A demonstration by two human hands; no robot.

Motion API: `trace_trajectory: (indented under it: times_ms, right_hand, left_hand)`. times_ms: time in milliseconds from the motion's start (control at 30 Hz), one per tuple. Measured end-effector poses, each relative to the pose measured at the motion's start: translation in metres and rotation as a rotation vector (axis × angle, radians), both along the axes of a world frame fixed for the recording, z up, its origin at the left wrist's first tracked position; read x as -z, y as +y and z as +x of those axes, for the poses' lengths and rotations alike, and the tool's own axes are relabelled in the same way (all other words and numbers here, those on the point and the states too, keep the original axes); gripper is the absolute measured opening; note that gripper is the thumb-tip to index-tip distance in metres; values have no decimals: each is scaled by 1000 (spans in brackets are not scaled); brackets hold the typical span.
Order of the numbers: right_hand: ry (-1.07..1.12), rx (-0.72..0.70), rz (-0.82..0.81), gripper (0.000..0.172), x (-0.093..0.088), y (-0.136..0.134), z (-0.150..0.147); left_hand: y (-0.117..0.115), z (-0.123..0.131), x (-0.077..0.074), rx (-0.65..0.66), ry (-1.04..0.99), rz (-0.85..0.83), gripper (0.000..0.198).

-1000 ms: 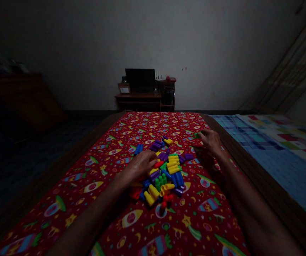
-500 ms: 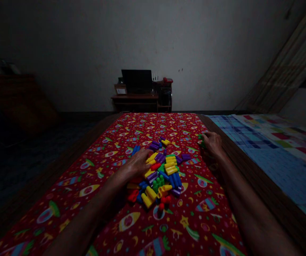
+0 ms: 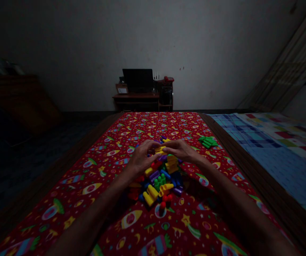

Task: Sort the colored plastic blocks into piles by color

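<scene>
My left hand [image 3: 143,156] and my right hand [image 3: 180,149] meet above the far side of a mixed heap of plastic toy building blocks. Between their fingertips is a yellow building block [image 3: 160,150], gripped from both sides. Below them in the heap lie a yellow double-tube block [image 3: 150,195], a green block [image 3: 159,182], a purple block [image 3: 154,176] and red blocks [image 3: 165,200]. A small pile of green blocks [image 3: 208,142] lies apart, to the right of my right hand. My hands hide part of the heap.
The blocks rest on a red cloth with a rocket print [image 3: 128,220], over a brown surface [image 3: 86,142]. A bed with a blue checked cover [image 3: 265,156] stands at the right. Beyond are a desk [image 3: 135,96] with a dark monitor [image 3: 137,80].
My right hand has left a green block with the green pile and moved left to the heap. My left hand has moved slightly up and right, and both now grip a yellow block.
</scene>
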State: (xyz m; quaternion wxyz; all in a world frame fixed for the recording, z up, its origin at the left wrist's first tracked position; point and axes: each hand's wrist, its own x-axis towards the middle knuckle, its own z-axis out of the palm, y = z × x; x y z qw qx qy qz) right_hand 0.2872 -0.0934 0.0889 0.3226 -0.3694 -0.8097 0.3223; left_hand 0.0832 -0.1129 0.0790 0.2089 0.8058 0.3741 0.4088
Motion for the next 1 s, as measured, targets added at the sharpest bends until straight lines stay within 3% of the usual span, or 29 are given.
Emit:
trace_trajectory:
  times_ms: [100, 167, 333, 467, 600, 767, 900, 1000]
  right_hand:
    - [-38, 4, -12, 35, 1, -1, -2]
    - [-104, 205, 83, 34, 2, 8, 15]
    - [-407, 872, 353, 29, 12, 35, 83]
    - [-526, 1133, 311, 36, 27, 42, 126]
    - [-535, 1193, 226, 39, 41, 44, 144]
    - [-501, 1182, 122, 36, 47, 44, 144]
    - [-413, 1217, 251, 35, 37, 43, 136]
    - [-347, 1039, 326, 33, 21, 39, 117]
  left_hand:
    - [-6, 5, 0, 31, 42, 41, 20]
    - [-8, 7, 2, 14, 88, 59, 21]
    - [-14, 13, 22, 28, 335, 39, 17]
    - [-14, 14, 36, 29, 390, 50, 26]
    - [-12, 11, 39, 7, 445, 31, 36]
    - [-11, 14, 37, -57, 581, -77, 33]
    - [-8, 15, 27, -85, 586, -132, 24]
    - [-6, 12, 18, -158, 487, -117, 21]
